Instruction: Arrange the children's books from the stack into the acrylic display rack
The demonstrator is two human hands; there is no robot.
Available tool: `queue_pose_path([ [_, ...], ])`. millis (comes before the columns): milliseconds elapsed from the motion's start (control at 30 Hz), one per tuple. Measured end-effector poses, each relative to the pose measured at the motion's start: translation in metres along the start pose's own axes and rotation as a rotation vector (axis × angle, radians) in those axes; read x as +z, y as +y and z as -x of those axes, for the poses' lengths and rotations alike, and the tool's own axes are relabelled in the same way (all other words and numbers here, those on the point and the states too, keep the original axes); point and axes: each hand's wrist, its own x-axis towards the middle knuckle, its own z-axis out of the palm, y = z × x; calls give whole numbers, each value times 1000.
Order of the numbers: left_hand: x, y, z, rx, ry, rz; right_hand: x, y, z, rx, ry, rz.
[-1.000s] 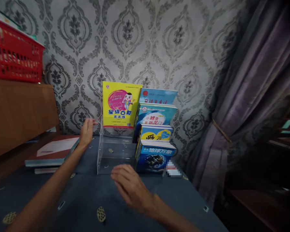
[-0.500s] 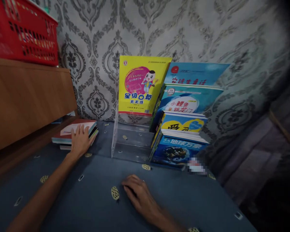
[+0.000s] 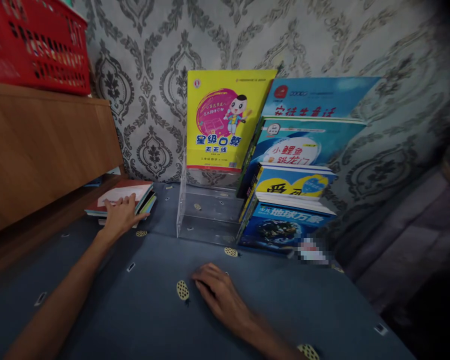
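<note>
My left hand [image 3: 120, 216] rests on a small stack of books [image 3: 112, 192] at the left, fingers apart on the reddish top cover. Near the front middle, my right hand [image 3: 218, 292] lies on the dark blue patterned cloth [image 3: 150, 310], its fingers curled together; whatever might be under them is hidden. A clear stepped rack [image 3: 210, 207] stands behind it. On the rack's top left step is a yellow book [image 3: 225, 120]. Several books fill the right side in tiers, among them a light blue one [image 3: 315, 95], a teal one [image 3: 307, 142] and a dark blue one [image 3: 279, 227].
At the left is a wooden cabinet [image 3: 48, 150] with a red basket [image 3: 41, 50] on top. Patterned wallpaper rises behind the rack. Greyish fabric [image 3: 405, 225] hangs at the right, and a blurred patch [image 3: 313, 250] lies beside the rack's right front corner.
The view has shifted slightly, bringing the rack nearer. My left hand's fingers have spread a little and lie flatter on the stack. My right hand has hardly moved.
</note>
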Motion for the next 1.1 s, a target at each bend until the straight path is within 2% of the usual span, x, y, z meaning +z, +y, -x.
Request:
queue_pose_path([
  [200,-15,9,16,52,-25,-93,1,2,1,-17,0,2],
  [467,-49,27,43,138,-161,-222,0,2,0,-15,-46,11],
  [633,-64,37,59,178,-247,-275,1,1,0,-22,-34,34],
  [933,-84,72,82,246,-418,-232,2,3,0,-47,-38,68],
  [1100,-97,89,89,294,-423,-81,1,2,0,-54,-50,86],
])
